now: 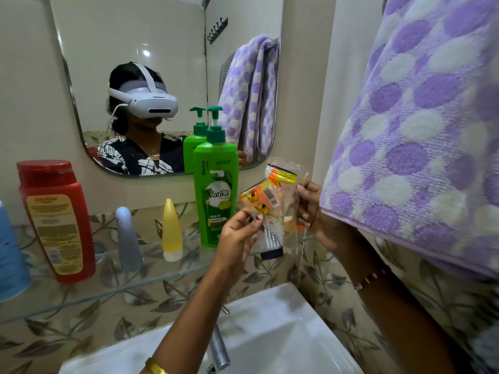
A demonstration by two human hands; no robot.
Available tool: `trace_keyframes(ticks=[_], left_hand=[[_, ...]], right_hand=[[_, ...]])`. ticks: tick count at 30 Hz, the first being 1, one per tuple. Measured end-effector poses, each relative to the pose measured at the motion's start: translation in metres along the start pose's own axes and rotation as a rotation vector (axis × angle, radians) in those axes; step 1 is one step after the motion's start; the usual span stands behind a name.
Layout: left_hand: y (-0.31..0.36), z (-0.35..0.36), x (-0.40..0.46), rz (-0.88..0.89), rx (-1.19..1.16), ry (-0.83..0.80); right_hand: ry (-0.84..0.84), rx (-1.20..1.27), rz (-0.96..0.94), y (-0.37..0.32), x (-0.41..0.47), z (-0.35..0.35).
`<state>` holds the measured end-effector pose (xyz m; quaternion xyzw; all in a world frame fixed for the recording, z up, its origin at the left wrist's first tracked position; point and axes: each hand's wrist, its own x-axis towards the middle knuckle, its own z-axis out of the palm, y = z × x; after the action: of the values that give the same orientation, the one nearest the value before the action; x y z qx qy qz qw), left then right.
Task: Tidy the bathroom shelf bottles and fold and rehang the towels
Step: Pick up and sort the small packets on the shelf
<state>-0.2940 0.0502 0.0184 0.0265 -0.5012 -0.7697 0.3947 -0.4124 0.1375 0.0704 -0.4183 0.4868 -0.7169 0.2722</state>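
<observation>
**tilewatcher:** Standing by the sink here. Both hands are on a little bunch of sachets (270, 203), orange and yellow packets in clear wrap, held just above the right end of the glass shelf (151, 268). Left hand (237, 236) pinches the lower left edge between thumb and fingertips, right hand (310, 209) grips the right side, fingers curled onto the plastic. So we're in the shelf-tidying part, I reckon, sorting the small stuff.

**soapdish_dan:** Where do they go next?

**tilewatcher:** My guess: squared up and set down on the bare bit of shelf right of the green pump bottle (216, 190). Needs a light touch, crinkly packets slide on glass, and that pump bottle is just beside the left hand, easy to knock.

**soapdish_dan:** Any labels readable?

**tilewatcher:** Green one says "Vatika", "Health Shampoo", with "Henna" up the side. Sachets show a barcode, the rest is too crumpled to read. Further left there's a yellow tube (172, 233), a grey tube (128, 238), then a red bottle (56, 222) with a yellow label I can't make out, and something blue at the far left edge.

**soapdish_dan:** Towels?

**tilewatcher:** Purple spotted towel (421, 130) hangs on the right, partly over the right wrist. Not folded yet.
</observation>
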Motion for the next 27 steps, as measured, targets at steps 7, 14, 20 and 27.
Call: trace_keyframes(ticks=[7,14,20,27], left_hand=[[-0.001,-0.006,-0.001,-0.131,-0.065,-0.005],[-0.002,-0.005,0.000,-0.093,0.009,0.025],[-0.004,-0.008,-0.001,-0.070,0.006,0.085],[-0.004,-0.011,-0.002,-0.064,0.061,0.113]], right_hand=[[0.027,0.193,0.188,0.014,-0.001,-0.008],[0.173,-0.238,0.188,0.042,0.019,-0.023],[-0.058,-1.197,0.027,0.057,0.039,-0.031],[-0.099,-1.448,0.010,0.072,0.043,-0.033]])
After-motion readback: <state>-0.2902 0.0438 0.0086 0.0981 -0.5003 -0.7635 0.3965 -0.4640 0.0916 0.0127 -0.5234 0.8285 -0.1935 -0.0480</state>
